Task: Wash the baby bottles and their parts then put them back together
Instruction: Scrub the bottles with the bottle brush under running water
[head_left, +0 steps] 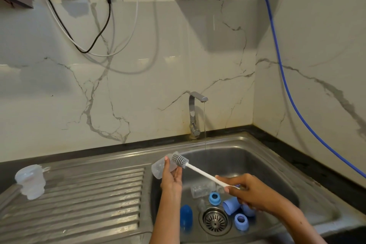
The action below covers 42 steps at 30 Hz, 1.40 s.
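**Brush at the bottle mouth, over the sink**

Your left hand (172, 177) holds a clear bottle (162, 167) tilted over the sink's (257, 156) left rim, fingers curled round it. Your right hand (245, 192) pinches the white handle of the brush (181, 161), whose grey head sits at the bottle's mouth. Another bottle (202, 188), blue rings (214, 198) and caps (230, 206) lie by the drain (215, 220). A thin stream falls from the tap (195, 113).

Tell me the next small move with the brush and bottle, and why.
Probably push the brush deeper into the bottle. The left hand holds the bottle tilted over the sink, the right hand grips the handle, and the bristles sit only at its mouth.
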### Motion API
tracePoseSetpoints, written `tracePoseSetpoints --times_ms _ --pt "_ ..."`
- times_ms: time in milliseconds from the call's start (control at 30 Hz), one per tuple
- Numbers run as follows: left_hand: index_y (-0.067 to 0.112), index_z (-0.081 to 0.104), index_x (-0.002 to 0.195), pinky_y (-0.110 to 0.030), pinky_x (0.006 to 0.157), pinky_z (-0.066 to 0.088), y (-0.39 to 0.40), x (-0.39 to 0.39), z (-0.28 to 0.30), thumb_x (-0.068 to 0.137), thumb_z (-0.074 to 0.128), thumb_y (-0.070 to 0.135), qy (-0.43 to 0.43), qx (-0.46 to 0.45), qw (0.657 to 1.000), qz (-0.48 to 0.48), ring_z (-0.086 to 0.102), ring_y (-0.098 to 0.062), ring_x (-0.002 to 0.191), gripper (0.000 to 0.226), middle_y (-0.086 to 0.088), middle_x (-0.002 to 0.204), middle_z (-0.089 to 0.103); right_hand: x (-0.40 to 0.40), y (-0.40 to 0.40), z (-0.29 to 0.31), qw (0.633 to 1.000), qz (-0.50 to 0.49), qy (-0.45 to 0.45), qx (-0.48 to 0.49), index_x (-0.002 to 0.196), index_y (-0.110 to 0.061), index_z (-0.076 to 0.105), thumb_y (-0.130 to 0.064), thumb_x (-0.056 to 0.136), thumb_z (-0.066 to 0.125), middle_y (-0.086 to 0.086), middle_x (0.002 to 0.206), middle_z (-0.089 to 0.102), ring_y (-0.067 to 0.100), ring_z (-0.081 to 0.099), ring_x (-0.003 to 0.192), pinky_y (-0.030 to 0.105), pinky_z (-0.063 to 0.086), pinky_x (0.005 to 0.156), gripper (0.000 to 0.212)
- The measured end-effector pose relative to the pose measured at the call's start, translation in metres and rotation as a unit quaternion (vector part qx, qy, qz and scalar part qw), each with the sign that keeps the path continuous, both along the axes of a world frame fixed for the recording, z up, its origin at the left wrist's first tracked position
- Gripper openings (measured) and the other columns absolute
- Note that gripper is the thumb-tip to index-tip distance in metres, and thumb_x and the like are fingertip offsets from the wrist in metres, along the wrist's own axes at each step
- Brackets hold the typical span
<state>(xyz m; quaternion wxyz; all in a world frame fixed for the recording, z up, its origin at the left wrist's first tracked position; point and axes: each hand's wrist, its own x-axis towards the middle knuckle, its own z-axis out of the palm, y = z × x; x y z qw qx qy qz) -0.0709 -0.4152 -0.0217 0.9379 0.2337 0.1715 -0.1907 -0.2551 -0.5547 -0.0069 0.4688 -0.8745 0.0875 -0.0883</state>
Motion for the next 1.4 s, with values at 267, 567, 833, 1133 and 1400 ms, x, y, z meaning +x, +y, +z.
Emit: tracePoseSetpoints --times_ms 267,567,833,1133,1400 --pt "0.000 0.041 0.136 -0.036 0.103 0.043 0.006 0.014 0.005 0.092 0.058 0.015 -0.055 -0.066 0.995 -0.046 0.052 -0.027 0.125 0.049 -0.019 0.133 0.055 -0.005 -0.004 0.006 0.999 -0.019 0.012 -0.024 0.115 -0.052 0.058 -0.025 0.097 0.055 -0.012 0.050 0.045 0.001 0.038 0.046 0.016 0.035 0.042 0.033" --pt "0.000 0.048 0.133 -0.036 0.099 0.043 0.001 0.017 0.003 0.088 0.064 0.010 -0.182 0.166 0.964 -0.096 0.055 -0.030 0.120 0.048 -0.019 0.124 0.060 -0.001 0.000 -0.002 0.998 -0.038 0.040 -0.011 0.129 -0.038 0.056 -0.023 0.099 0.051 -0.015 0.044 0.045 0.002 0.032 0.041 0.017 0.031 0.041 0.034" --pt "0.001 0.058 0.118 -0.030 0.073 0.052 -0.002 0.010 -0.001 0.086 0.065 0.003 -0.274 0.238 0.930 -0.064 0.062 -0.034 0.109 0.033 -0.021 0.117 0.063 0.001 0.002 -0.009 0.997 -0.057 0.051 -0.009 0.126 -0.047 0.056 -0.028 0.100 0.049 -0.005 0.053 0.042 0.007 0.031 0.042 0.023 0.030 0.041 0.033" --pt "0.003 0.054 0.128 -0.041 0.087 0.052 -0.006 0.010 -0.010 0.086 0.066 0.006 -0.346 0.317 0.882 -0.048 0.060 -0.027 0.108 0.044 -0.015 0.118 0.062 0.009 0.001 -0.009 0.995 -0.083 0.034 0.035 0.128 -0.044 0.056 -0.033 0.100 0.047 -0.002 0.058 0.045 0.004 0.036 0.040 0.019 0.033 0.039 0.031" --pt "0.007 0.058 0.128 -0.034 0.088 0.051 -0.010 0.004 -0.010 0.080 0.074 0.008 -0.338 0.404 0.848 0.054 0.060 -0.027 0.109 0.051 -0.014 0.118 0.064 -0.004 0.000 0.002 0.992 -0.021 0.072 0.100 0.122 -0.046 0.056 -0.032 0.100 0.047 -0.006 0.054 0.045 0.005 0.036 0.043 0.018 0.034 0.040 0.028"
